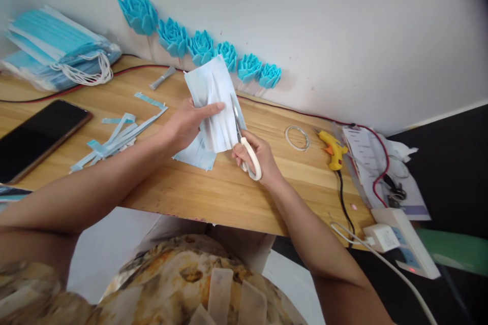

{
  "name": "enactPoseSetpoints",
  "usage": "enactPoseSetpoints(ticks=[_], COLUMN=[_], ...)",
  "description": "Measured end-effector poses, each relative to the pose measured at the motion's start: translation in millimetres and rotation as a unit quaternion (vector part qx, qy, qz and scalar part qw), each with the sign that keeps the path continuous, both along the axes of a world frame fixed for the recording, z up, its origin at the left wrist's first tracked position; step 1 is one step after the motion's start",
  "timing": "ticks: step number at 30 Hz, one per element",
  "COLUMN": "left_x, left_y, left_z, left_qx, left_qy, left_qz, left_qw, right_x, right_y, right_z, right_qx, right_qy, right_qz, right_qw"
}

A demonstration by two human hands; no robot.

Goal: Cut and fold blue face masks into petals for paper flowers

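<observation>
My left hand (192, 122) pinches a pale blue face mask (217, 86) above the table, thumb on its front. In my right hand (261, 155) is a pair of white-handled scissors (251, 158), its blades along the mask's right edge. Under the raised mask, another light blue mask piece (196, 155) lies on the wood. Cut blue and white strips (118, 137) are heaped left of my left hand. Several blue folded flowers (173, 38) on thin stems lean along the wall behind.
A pile of blue masks (57, 40) stands at the back left, near a phone (41, 137). To the right are a wire coil (297, 138), a yellow glue gun (333, 150), papers (366, 152) and a power strip (407, 244) with cables. A red-black cable (267, 105) runs along the wall.
</observation>
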State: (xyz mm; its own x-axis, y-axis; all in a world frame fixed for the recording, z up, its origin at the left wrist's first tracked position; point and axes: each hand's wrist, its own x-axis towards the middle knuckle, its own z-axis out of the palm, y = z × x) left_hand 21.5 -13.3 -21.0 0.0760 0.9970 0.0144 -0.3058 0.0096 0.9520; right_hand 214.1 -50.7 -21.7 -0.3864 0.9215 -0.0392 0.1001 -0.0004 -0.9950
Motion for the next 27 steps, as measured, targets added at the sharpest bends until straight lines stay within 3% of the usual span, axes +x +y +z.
enactPoseSetpoints(ticks=[11, 18, 27], left_x=[1.3, 4.7, 5.1], left_y=[-4.0, -9.6, -10.0], left_z=[2.2, 6.5, 4.9], left_qx=[-0.006, -0.013, -0.015], left_qy=[0.029, 0.091, 0.045], left_qz=[0.008, 0.029, -0.003], left_qw=[1.000, 0.995, 0.999], right_x=[3.9, 2.9, 4.5], right_y=[2.3, 1.2, 2.0], right_z=[1.6, 1.7, 0.0], right_qx=[0.022, 0.005, 0.024], right_qy=[-0.038, -0.018, -0.019], right_qz=[0.028, 0.010, 0.003], right_qw=[0.999, 1.000, 1.000])
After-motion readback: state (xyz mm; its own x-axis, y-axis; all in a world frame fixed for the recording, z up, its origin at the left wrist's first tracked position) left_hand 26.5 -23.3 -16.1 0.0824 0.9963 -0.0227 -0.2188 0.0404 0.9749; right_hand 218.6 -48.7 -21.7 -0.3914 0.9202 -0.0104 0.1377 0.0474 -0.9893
